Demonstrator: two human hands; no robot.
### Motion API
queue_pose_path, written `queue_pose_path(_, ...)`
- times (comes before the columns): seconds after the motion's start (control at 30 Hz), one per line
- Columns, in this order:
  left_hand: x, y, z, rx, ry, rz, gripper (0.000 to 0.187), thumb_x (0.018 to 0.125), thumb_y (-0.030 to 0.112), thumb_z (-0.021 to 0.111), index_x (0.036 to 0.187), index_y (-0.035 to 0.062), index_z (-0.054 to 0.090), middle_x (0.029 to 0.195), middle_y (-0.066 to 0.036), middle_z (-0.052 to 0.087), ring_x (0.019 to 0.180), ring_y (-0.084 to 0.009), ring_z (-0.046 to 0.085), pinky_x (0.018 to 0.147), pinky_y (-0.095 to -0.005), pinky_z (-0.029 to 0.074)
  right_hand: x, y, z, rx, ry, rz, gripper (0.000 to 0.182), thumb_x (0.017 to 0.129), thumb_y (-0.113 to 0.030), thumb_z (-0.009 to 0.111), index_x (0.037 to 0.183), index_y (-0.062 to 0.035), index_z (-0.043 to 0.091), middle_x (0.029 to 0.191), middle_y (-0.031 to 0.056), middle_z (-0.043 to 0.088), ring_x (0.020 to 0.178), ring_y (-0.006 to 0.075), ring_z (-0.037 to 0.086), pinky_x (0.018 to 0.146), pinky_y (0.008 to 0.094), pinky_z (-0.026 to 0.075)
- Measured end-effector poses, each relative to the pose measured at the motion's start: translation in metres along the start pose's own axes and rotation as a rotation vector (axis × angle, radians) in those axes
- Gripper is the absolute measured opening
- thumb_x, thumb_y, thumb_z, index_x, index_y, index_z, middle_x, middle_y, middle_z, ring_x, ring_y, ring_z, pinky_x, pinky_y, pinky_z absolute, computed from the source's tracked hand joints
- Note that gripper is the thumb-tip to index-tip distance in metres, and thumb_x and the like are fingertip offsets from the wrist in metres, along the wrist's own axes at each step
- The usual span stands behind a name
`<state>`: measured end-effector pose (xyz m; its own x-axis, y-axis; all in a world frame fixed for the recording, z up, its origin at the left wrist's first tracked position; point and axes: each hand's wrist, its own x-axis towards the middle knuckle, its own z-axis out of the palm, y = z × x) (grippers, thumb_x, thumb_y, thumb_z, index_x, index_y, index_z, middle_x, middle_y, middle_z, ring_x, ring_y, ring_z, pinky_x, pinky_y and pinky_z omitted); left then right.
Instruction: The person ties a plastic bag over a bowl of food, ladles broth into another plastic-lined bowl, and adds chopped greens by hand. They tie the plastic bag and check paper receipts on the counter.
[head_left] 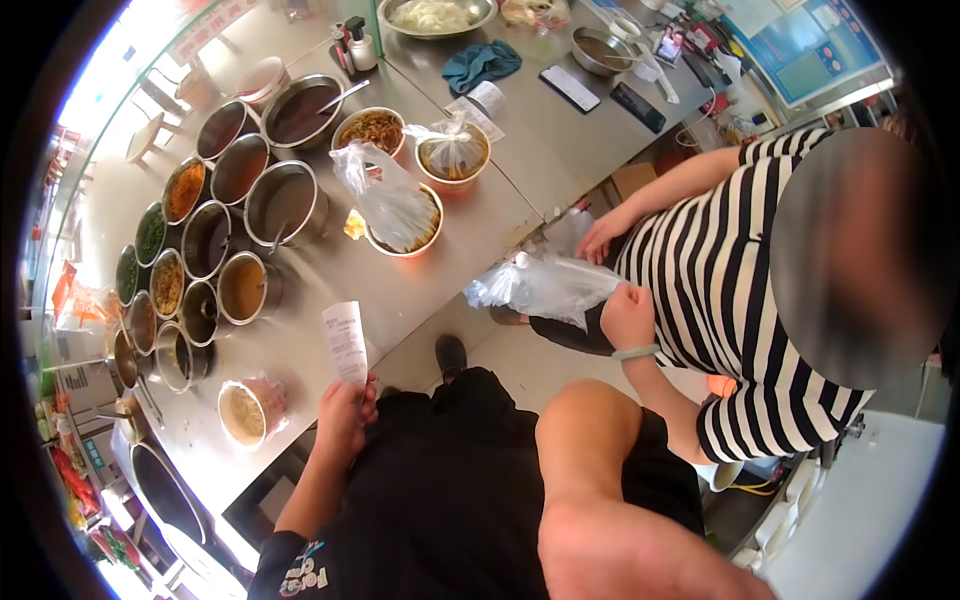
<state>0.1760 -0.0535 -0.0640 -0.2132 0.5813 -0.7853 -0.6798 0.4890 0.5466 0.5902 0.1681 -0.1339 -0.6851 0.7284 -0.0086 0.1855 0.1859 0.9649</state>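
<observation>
My left hand point(346, 418) pinches the lower end of a printed paper receipt point(345, 342), held upright near the counter's front edge. Left of it stands a takeaway bowl point(243, 415) with pale food and clear plastic around its side. My right hand point(640, 560) is raised close to the camera at the bottom, its fingers out of sight. Farther along the counter are three filled takeaway bowls: one uncovered bowl point(372, 130), one with a bunched plastic bag point(455, 150) on top, and one partly covered by another plastic bag point(385, 195).
Several metal pots of sauces and toppings point(285, 203) crowd the left of the steel counter point(395, 300). To the right, a co-worker in a striped top point(700, 290) holds a clear plastic bag point(550, 287). Two phones point(569, 88), a teal cloth point(481, 66) and a metal bowl point(600, 50) lie farther back.
</observation>
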Motion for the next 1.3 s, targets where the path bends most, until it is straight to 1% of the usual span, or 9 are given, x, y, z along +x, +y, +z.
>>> queue_pose_path(0.03,0.001,-0.001,0.001,0.01,-0.011,-0.005,0.02,0.082,0.005,0.049,0.101,0.0,0.055,0.071,-0.005,0.051,0.053,-0.012,0.042,0.048,-0.0268,0.034,-0.004,-0.01,0.011,-0.141,-0.011,-0.003,0.023,0.077,-0.004,0.052,0.055,-0.012,0.049,0.06,0.0041,0.043,0.06,0.0172,0.043,0.059,0.0308,0.035)
queue_pose_path(0.1,0.004,-0.001,0.003,0.035,-0.037,-0.034,0.02,0.082,0.005,0.048,0.101,0.0001,0.055,0.072,-0.005,0.052,0.053,-0.012,0.043,0.048,-0.0267,0.035,0.0,-0.02,0.03,-0.944,0.051,-0.138,0.022,0.076,-0.006,0.052,0.055,-0.0127,0.048,0.06,0.003,0.044,0.06,0.0156,0.043,0.058,0.0288,0.036)
queue_pose_path(0.27,0.004,-0.003,0.007,0.075,-0.053,-0.055,0.021,0.083,0.005,0.048,0.101,0.0,0.055,0.073,-0.005,0.053,0.054,-0.0119,0.044,0.048,-0.0261,0.036,0.007,-0.012,0.0,-0.342,-0.035,-0.244,0.015,0.086,-0.015,0.05,0.073,-0.0087,0.055,0.068,0.0047,0.052,0.068,0.0158,0.051,0.065,0.0295,0.042)
queue_pose_path(0.5,-0.001,-0.003,0.0,0.096,-0.051,-0.061,0.021,0.083,0.005,0.049,0.102,-0.0002,0.055,0.072,-0.005,0.054,0.054,-0.0113,0.045,0.048,-0.0259,0.036,0.037,-0.028,-0.016,-0.309,-0.137,-0.444,0.03,0.099,-0.027,0.047,0.099,-0.0031,0.065,0.08,0.0072,0.062,0.079,0.016,0.063,0.074,0.0305,0.05)
queue_pose_path(0.53,-0.001,-0.003,-0.002,0.095,-0.05,-0.058,0.021,0.083,0.005,0.049,0.102,-0.0001,0.055,0.072,-0.005,0.054,0.054,-0.0113,0.045,0.048,-0.0259,0.036,0.048,0.019,-0.053,-0.4,-0.103,-0.491,0.031,0.1,-0.023,0.041,0.1,-0.0032,0.065,0.083,0.0089,0.064,0.083,0.0162,0.062,0.075,0.032,0.051)
queue_pose_path(0.8,-0.009,-0.007,-0.021,0.064,-0.06,-0.035,0.02,0.082,0.005,0.049,0.1,-0.0004,0.056,0.073,-0.005,0.054,0.055,-0.0121,0.046,0.049,-0.0263,0.037,0.085,0.026,-0.043,-0.117,0.237,-0.155,0.02,0.096,-0.015,0.046,0.097,-0.0022,0.06,0.088,0.0082,0.058,0.088,0.017,0.058,0.081,0.0283,0.048)
queue_pose_path(1.0,-0.016,-0.01,-0.028,0.064,-0.06,-0.023,0.021,0.082,0.005,0.05,0.101,-0.0015,0.056,0.073,-0.006,0.054,0.055,-0.0128,0.046,0.049,-0.0269,0.037,0.117,-0.002,-0.031,-0.042,0.474,-0.074,0.011,0.093,-0.01,0.049,0.095,-0.0014,0.056,0.092,0.0077,0.053,0.092,0.0176,0.054,0.085,0.0255,0.047)
queue_pose_path(1.17,-0.019,-0.018,-0.045,0.083,-0.071,-0.024,0.022,0.082,0.006,0.049,0.102,-0.0016,0.055,0.073,-0.006,0.053,0.055,-0.0136,0.046,0.05,-0.0277,0.038,0.138,-0.09,-0.015,-0.661,0.402,-0.117,0.008,0.095,-0.009,0.051,0.096,-0.0012,0.054,0.101,0.005,0.056,0.102,0.0138,0.053,0.089,0.0254,0.045)
queue_pose_path(1.3,-0.024,-0.027,-0.058,0.065,-0.039,-0.027,0.021,0.083,0.007,0.05,0.102,-0.0005,0.056,0.072,-0.006,0.053,0.055,-0.0133,0.046,0.049,-0.0277,0.039,0.085,0.047,-0.205,-1.522,0.082,0.066,0.016,0.097,-0.015,0.05,0.11,-0.0052,0.054,0.107,0.0024,0.057,0.102,0.014,0.052,0.088,0.026,0.045)
